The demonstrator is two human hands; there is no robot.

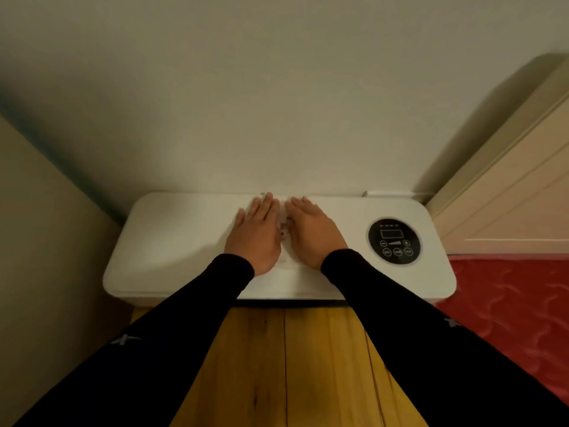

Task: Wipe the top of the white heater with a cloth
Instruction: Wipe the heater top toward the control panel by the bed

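At the far left a plain wall point(46, 226) meets the back wall point(277, 87) in a corner, and the white heater point(172, 241) stands against the back wall with its flat top facing up. Its left half is bare and partly in shadow.

Near the middle of the top lies a white cloth point(284, 272), spread thin and hard to tell from the heater's own surface; its near edge reaches close to the heater's front edge, and a crumpled fold shows between the two hands. The left hand point(257, 232) lies palm down on the cloth, its fingers point(264, 204) straight and close together, pointing toward the back wall. Just beside it the right hand point(312, 229) lies the same way, flat on the cloth with straight fingers point(300, 203), gripping nothing. Both arms wear black sleeves point(184, 328) that reach down to the lower edge of the view.

Right of the hands, a round black control panel point(394, 240) with a small display and buttons sits in the heater's top. Below the heater is a wooden floor point(292, 365). At the far right a red patterned bedcover point(508, 297) lies beside the heater, with a pale wooden cabinet point(508, 195) behind it.
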